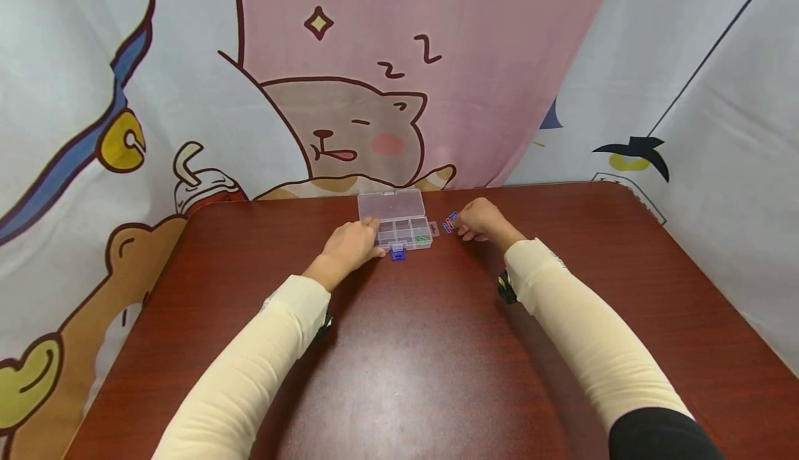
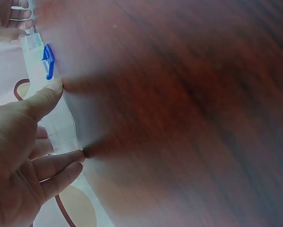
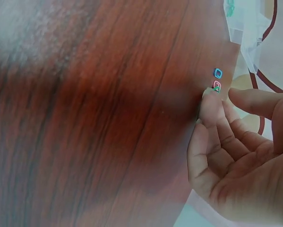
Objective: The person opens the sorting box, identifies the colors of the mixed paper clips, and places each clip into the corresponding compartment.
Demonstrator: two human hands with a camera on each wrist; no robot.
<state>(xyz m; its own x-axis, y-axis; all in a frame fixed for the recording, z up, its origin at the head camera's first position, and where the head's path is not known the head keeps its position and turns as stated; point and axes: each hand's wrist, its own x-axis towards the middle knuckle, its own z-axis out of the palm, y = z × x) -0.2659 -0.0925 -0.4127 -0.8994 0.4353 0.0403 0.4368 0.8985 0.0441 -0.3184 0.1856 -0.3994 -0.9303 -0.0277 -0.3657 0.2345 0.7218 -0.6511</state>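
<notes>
A clear plastic compartment box lies on the table with its lid tipped back and a blue latch at its front. Green paper clips sit in its front right compartment. My left hand holds the box's left end, thumb along the front wall and fingers at the side and top. Right of the box, my right hand has its fingertips down at a few small clips. A blue clip and a pink clip show there, with green between the spread thumb and forefinger.
The brown wooden table reaches back to a printed cloth curtain, just behind the box. A clear hanging tab sticks out from the box's right end, between it and the clips.
</notes>
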